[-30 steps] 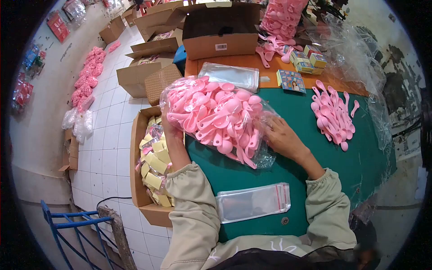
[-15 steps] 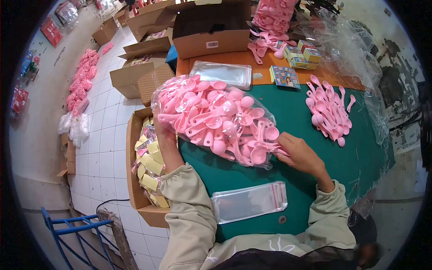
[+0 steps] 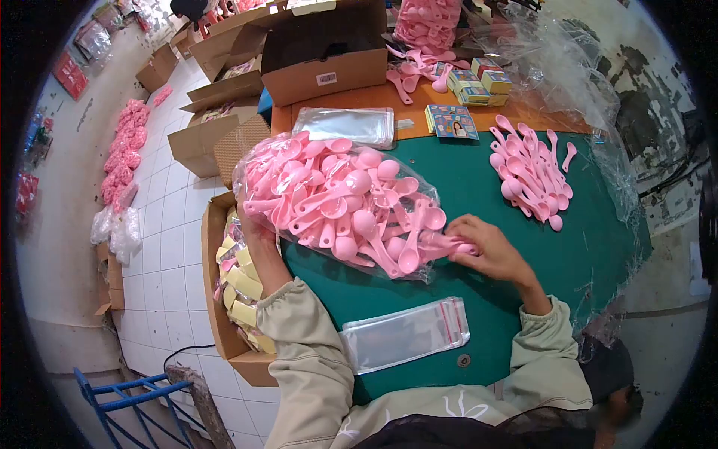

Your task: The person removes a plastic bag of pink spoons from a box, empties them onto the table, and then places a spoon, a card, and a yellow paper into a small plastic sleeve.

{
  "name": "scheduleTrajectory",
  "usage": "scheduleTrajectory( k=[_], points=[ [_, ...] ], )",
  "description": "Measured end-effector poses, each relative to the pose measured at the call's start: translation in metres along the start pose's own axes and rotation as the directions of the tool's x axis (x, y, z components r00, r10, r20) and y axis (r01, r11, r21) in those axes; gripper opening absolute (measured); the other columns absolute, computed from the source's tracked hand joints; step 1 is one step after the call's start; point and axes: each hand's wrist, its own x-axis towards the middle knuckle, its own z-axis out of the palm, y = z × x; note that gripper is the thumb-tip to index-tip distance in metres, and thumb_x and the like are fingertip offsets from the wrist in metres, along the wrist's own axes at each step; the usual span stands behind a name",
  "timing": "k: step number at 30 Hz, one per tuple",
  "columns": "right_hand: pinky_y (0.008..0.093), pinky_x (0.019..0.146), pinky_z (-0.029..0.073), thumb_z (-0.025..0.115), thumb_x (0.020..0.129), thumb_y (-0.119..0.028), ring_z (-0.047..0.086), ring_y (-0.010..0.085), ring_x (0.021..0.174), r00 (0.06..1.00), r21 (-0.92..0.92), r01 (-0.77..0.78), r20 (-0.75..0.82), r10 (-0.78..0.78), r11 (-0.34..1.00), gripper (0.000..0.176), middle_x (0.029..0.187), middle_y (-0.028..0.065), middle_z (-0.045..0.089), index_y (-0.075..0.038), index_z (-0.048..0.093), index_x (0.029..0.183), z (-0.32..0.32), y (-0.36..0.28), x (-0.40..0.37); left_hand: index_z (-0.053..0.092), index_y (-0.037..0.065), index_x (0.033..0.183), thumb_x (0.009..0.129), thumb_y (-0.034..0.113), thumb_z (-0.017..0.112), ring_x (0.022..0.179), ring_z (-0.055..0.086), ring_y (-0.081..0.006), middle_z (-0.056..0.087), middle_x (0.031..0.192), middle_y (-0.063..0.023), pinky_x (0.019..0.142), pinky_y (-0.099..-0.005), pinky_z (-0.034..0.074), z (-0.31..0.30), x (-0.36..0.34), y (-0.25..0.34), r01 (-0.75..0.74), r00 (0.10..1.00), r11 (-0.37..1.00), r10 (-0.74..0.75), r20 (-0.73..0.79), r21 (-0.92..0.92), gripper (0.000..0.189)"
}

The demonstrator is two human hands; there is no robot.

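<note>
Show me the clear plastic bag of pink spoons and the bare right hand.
Clear plastic bag of pink spoons (image 3: 338,203): head view, middle of its see-through wall.
Bare right hand (image 3: 488,250): head view, back of the hand.

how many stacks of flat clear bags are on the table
2. The near stack lies on the green surface; the far stack is just beyond the bag of spoons. Others may be hidden behind or under that bag.
</note>
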Motion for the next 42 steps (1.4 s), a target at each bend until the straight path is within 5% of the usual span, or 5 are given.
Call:
scheduleTrajectory(
  k=[15, 21, 27, 34, 42],
  points=[
    [0.0388, 0.08, 0.036, 0.065, 0.069, -0.015, 0.046, 0.0277, 0.094, 0.982, -0.394, 0.037, 0.183, 0.038, 0.918, 0.04, 0.097, 0.009, 0.05, -0.008, 0.051, 0.105, 0.005, -0.006, -0.01, 0.044, 0.001, 0.125, 0.092, 0.028, 0.038, 0.106, 0.055, -0.0272, 0.053, 0.121, -0.0158, 0.088, -0.0384, 0.049, 0.002, -0.001, 0.0, -0.016, 0.999, 0.998, 0.019, -0.037, 0.065, 0.043],
    [0.0404, 0.08, 0.035, 0.067, 0.066, -0.017, 0.047, 0.0268, 0.089, 0.997, -0.306, 0.076, 0.048, -0.065, 0.949, 0.068, 0.092, 0.0089, 0.049, -0.01, 0.039, 0.127, 0.019, -0.013, 0.0, 0.043, 0.0, 0.126, 0.092, 0.028, 0.038, 0.106, 0.055, -0.0283, 0.051, 0.122, -0.0161, 0.087, -0.0382, 0.049, 0.004, 0.0, 0.0, -0.041, 0.999, 0.997, 0.042, -0.013, 0.064, 0.044],
    [0.0417, 0.079, 0.035, 0.066, 0.067, -0.017, 0.05, 0.0246, 0.091, 0.985, -0.559, 0.147, 0.158, -0.07, 0.816, 0.066, 0.093, 0.0085, 0.052, -0.016, 0.041, 0.128, 0.027, -0.026, 0.003, 0.044, 0.001, 0.126, 0.092, 0.028, 0.039, 0.106, 0.055, -0.0294, 0.051, 0.122, -0.0166, 0.086, -0.0402, 0.05, 0.005, -0.003, 0.002, 0.024, 1.0, 1.0, -0.024, -0.011, 0.008, 0.044],
    [0.0355, 0.077, 0.037, 0.061, 0.072, -0.005, 0.052, 0.0235, 0.093, 0.996, -0.333, 0.025, 0.085, 0.004, 0.942, 0.036, 0.094, 0.0046, 0.055, -0.013, 0.051, 0.105, 0.002, -0.006, -0.027, 0.045, 0.0, 0.124, 0.09, 0.029, 0.044, 0.107, 0.055, -0.0283, 0.052, 0.121, -0.0153, 0.089, -0.0391, 0.048, -0.007, 0.005, -0.002, -0.014, 1.0, 1.0, 0.014, -0.006, 0.007, 0.045],
    [0.0362, 0.075, 0.041, 0.066, 0.071, -0.007, 0.057, 0.0256, 0.084, 0.992, -0.127, -0.124, -0.016, 0.123, 0.984, 0.034, 0.092, 0.0079, 0.06, -0.008, 0.055, 0.103, -0.015, 0.002, -0.048, 0.045, 0.001, 0.125, 0.089, 0.036, 0.045, 0.106, 0.055, -0.0294, 0.053, 0.121, -0.0147, 0.089, -0.0404, 0.047, -0.007, 0.002, -0.002, 0.011, 1.0, 0.999, -0.012, 0.022, 0.031, 0.05]
  ],
)
